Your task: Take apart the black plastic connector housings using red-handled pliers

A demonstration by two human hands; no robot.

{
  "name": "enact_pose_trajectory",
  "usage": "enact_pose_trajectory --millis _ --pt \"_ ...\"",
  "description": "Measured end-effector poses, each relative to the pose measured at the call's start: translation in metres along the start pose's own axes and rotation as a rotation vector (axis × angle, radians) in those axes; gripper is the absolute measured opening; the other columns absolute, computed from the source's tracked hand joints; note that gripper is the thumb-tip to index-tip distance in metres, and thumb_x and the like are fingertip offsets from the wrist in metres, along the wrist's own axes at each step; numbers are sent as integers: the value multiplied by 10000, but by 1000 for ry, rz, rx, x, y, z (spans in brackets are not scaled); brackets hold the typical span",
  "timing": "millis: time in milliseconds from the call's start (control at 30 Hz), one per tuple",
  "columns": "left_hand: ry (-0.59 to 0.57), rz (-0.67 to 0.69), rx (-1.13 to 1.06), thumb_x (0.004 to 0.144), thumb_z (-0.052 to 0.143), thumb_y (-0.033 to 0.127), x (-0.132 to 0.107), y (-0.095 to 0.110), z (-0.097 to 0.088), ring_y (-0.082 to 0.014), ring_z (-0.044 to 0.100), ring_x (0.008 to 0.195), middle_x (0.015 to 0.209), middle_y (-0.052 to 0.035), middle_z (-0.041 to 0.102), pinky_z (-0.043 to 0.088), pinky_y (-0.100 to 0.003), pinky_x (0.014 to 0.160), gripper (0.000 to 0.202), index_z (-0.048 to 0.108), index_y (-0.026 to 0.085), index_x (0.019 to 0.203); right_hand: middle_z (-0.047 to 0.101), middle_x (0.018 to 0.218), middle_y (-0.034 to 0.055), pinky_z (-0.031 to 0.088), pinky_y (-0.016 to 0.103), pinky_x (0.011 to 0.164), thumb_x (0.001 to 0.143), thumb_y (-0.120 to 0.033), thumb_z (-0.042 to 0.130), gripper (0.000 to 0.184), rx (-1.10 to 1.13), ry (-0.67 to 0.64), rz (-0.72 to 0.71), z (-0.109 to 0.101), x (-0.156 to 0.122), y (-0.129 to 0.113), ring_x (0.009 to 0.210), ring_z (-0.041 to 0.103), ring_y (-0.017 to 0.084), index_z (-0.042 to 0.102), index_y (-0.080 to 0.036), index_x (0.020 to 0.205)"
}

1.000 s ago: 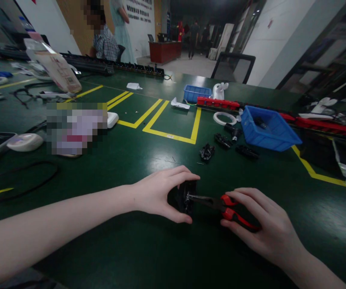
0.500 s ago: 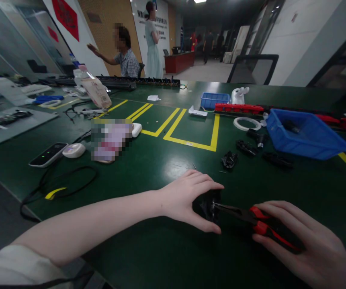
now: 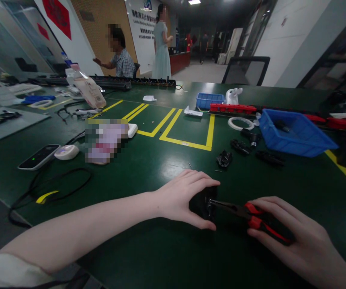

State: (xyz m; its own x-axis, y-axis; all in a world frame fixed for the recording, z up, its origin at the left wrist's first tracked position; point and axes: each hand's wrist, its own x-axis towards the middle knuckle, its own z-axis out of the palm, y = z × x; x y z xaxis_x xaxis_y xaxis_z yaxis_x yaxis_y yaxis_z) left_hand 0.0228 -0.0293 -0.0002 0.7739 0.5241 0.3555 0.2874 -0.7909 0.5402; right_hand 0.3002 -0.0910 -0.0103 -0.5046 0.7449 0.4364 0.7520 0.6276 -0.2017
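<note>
Black part [image 3: 203, 205] braced against pliers [image 3: 242, 211]

Head view: the left hand [image 3: 181, 200], grip half closed, clasps the part on or just above the table [image 3: 148, 257], seemingly to stop it shifting; the right hand's [image 3: 302, 233] grip wraps the red handles [image 3: 254, 222], likely to steer the tips [image 3: 215, 202] meeting it.

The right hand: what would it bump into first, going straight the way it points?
Probably the black part in the left hand; the pliers seem to reach it, though depth is unclear.
</note>
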Motion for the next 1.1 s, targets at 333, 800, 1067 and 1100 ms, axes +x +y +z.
enact_pose_trajectory --millis 333,800,1067,1100 --pt "-49 -6 -6 746 673 514 2 1 -2 -230 545 1083 1174 -106 599 341 -347 966 691 473 114 1274 644 970 55 552 269 660 817 -447 600 336 50 -6 56 1 -1 -3 822 656 181 550 -242 1079" --pt "-57 -22 -34 736 660 564 2 1 -2 -229 556 1041 1113 -82 621 331 -358 966 668 508 140 1230 653 976 46 550 274 674 785 -406 645 326 113 -30 112 1 -2 -6 832 655 183 585 -252 1066" --pt "-49 26 43 735 693 500 -1 0 1 -248 514 1131 1239 -110 563 339 -371 985 714 431 157 1303 650 975 61 551 307 701 802 -446 616 309 170 14 209 1 -1 -11 846 650 200 609 -242 1034" --pt "-47 16 38 729 696 511 -1 0 1 -250 515 1130 1235 -109 564 342 -374 984 720 434 158 1300 650 975 61 552 303 699 798 -431 624 306 168 4 197 0 -1 -10 846 650 198 608 -241 1038"
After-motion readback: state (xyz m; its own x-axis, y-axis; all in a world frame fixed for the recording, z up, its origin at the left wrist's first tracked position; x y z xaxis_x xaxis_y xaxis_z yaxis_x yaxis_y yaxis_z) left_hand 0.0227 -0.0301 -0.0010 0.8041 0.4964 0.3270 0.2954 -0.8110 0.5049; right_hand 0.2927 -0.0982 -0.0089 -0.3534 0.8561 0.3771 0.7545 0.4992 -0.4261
